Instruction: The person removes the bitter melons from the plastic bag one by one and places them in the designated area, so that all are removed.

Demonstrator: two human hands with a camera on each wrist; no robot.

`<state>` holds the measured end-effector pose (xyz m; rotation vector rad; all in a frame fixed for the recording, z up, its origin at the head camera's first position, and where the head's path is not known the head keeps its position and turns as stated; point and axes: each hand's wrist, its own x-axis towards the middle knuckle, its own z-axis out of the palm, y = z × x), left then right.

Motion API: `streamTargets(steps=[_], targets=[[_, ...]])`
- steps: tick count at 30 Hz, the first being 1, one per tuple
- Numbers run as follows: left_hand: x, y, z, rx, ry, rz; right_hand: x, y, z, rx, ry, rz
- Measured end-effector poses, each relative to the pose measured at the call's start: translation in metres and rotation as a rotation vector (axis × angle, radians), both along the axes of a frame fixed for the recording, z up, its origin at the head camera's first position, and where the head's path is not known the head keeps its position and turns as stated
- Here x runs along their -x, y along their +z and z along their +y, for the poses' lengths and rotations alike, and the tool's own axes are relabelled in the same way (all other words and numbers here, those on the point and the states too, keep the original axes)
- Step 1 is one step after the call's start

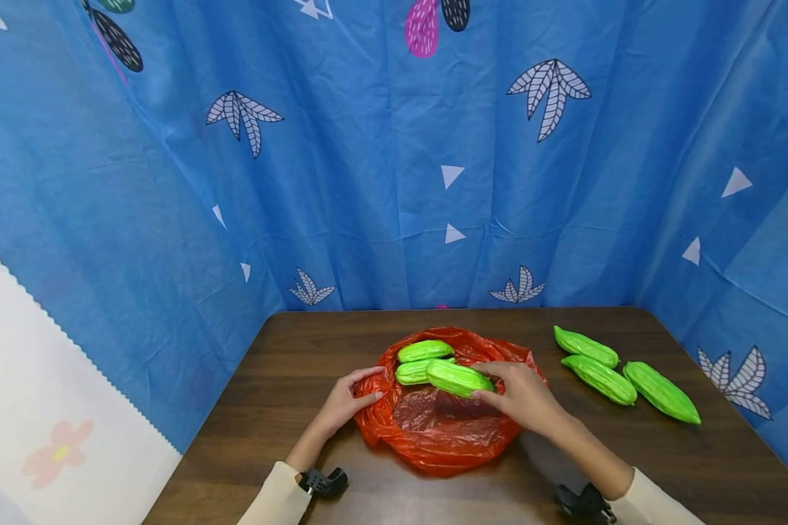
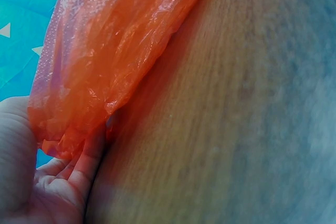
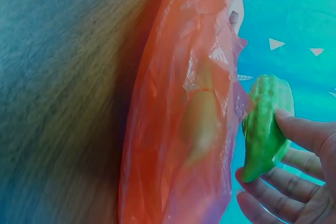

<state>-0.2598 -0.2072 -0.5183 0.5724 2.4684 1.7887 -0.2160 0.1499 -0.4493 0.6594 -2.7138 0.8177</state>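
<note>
A red plastic bag (image 1: 436, 456) lies spread with its mouth up on the table. My left hand (image 1: 343, 402) grips its left edge, the thumb and fingers on either side of the film (image 2: 100, 66). Over the bag's mouth, my right hand (image 1: 528, 397) holds a light green bitter melon (image 1: 458, 378) between thumb and fingers. In the right wrist view this melon (image 3: 266, 127) shows just beyond the bag's rim, tapered end down. Inside the bag are two more bitter melons, one farther back (image 1: 425, 350) and one (image 1: 411, 372) partly behind the held one.
Three bitter melons lie on the table's right side: one at the back (image 1: 584, 346), one in the middle (image 1: 600, 379) and one at the right (image 1: 662, 392). The dark wooden table (image 1: 289, 350) meets a patterned blue curtain (image 1: 368, 182) behind it.
</note>
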Motion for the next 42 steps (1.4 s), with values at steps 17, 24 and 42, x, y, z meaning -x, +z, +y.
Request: streamTargets(steps=[17,24,42], targets=[[0.016,-0.022,-0.009,0.008,-0.011,-0.015,-0.008,-0.001,0.026,0.048,-0.013,0.05],[0.018,-0.023,-0.01,0.02,-0.025,0.004,-0.013,0.004,0.039,0.051,-0.044,0.065],[0.015,-0.021,-0.008,-0.012,-0.021,-0.03,-0.026,0.004,0.071,0.031,-0.122,0.106]])
